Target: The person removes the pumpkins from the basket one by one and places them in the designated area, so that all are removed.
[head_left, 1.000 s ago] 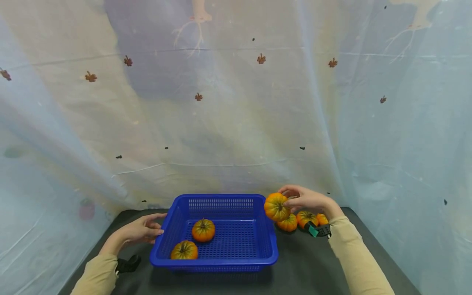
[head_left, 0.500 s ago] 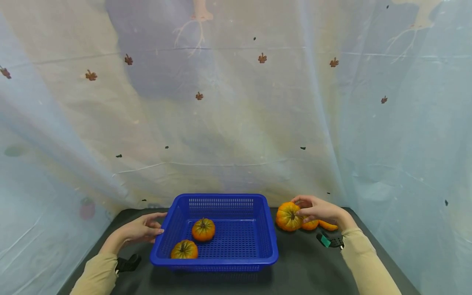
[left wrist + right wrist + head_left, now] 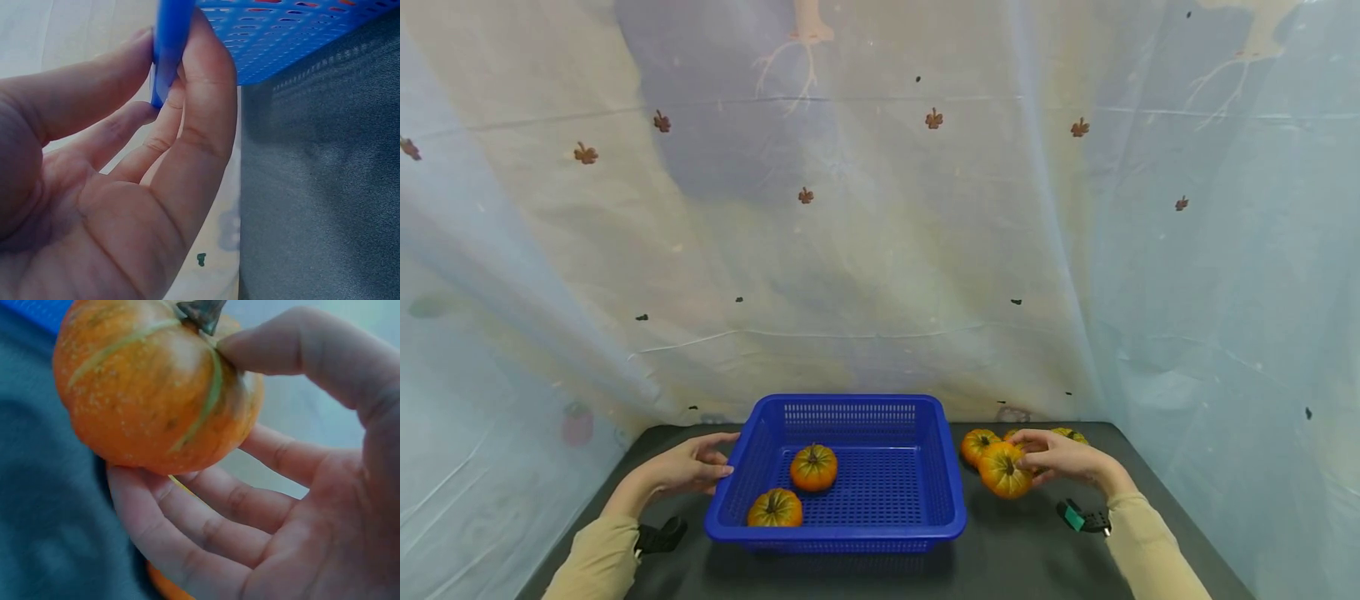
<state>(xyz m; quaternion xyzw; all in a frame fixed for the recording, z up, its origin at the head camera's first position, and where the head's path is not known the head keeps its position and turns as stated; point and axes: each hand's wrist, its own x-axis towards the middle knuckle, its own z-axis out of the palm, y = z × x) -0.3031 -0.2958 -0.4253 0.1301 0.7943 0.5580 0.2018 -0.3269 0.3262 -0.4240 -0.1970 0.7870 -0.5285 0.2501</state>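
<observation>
My right hand (image 3: 1063, 458) holds a small orange pumpkin (image 3: 1004, 471) just right of the basket. In the right wrist view the thumb presses near the dark stem of this pumpkin (image 3: 156, 394), while the fingers support it from below. My left hand (image 3: 677, 468) pinches the left rim of a blue plastic basket (image 3: 835, 533). The left wrist view has the basket rim (image 3: 172, 44) between thumb and fingers. Inside the basket lie two orange pumpkins, one near the middle (image 3: 813, 467) and one at the front left (image 3: 775, 507).
Behind the held pumpkin, another pumpkin (image 3: 977, 446) sits on the dark table (image 3: 1022, 558). More pumpkins are partly hidden by the right hand, including a greenish-yellow one (image 3: 1070, 434). A pale printed sheet (image 3: 880, 250) hangs behind and along the sides.
My right hand has carried its pumpkin from beside the basket's right rim rightward and down, nearer to me. Pumpkins behind it show differently now. The left hand and basket stay put.
</observation>
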